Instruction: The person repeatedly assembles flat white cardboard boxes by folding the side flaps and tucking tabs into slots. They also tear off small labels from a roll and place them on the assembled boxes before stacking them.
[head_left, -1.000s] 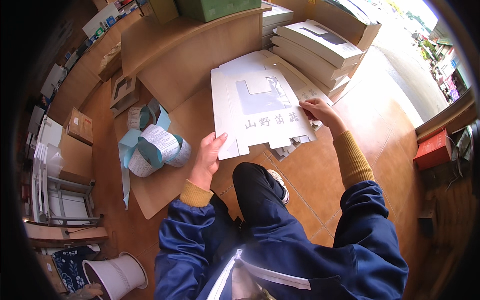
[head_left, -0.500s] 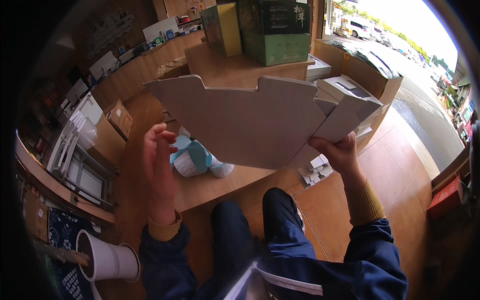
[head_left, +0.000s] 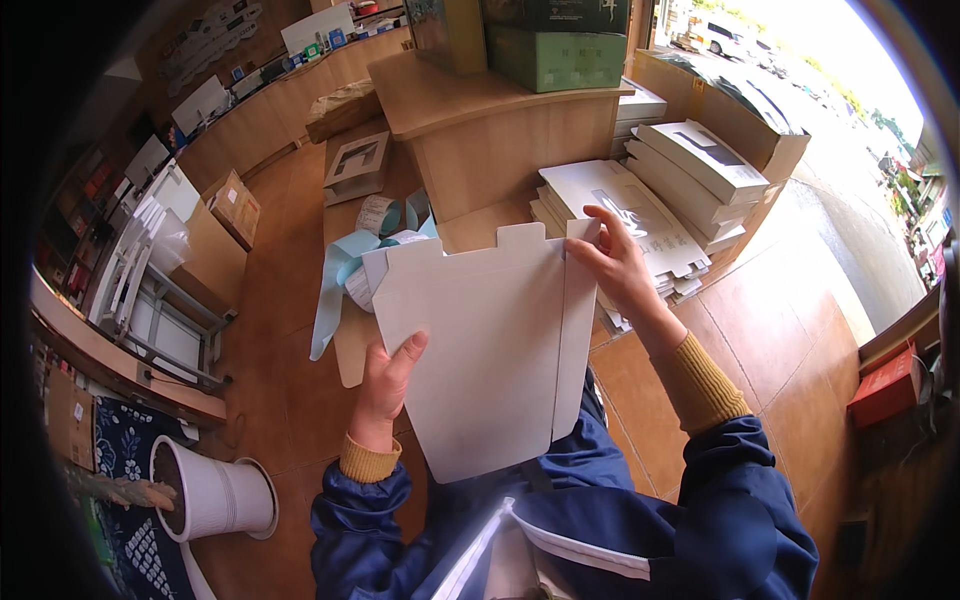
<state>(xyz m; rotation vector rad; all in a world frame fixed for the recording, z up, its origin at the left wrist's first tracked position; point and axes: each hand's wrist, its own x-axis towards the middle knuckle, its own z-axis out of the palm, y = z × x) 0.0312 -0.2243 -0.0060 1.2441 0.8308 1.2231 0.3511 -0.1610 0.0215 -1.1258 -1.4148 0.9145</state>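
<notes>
A flat white cardboard box blank (head_left: 485, 360), with cut tabs along its top edge and a crease down its right side, stands tilted over my lap. At its left edge, my left hand (head_left: 385, 385) grips it with the thumb on the near face; the other fingers are hidden behind. My right hand (head_left: 612, 258) pinches the upper right corner between thumb and fingers. Just beyond the blank lie rolls of printed labels (head_left: 378, 217) and loose light-blue strips (head_left: 345, 265) on the low wooden table.
Stacked flat box blanks (head_left: 620, 205) lie at the right, beside a pile of white boxes (head_left: 700, 165). A wooden cabinet (head_left: 510, 150) carries green boxes (head_left: 575, 62). A grey box (head_left: 357, 167) sits far left on the table. A white plant pot (head_left: 225, 500) stands near left.
The blank has come nearer and swung upright over my lap. My left hand has moved onto its left edge, while my right hand has shifted up to its top corner. The stacked blanks now show.
</notes>
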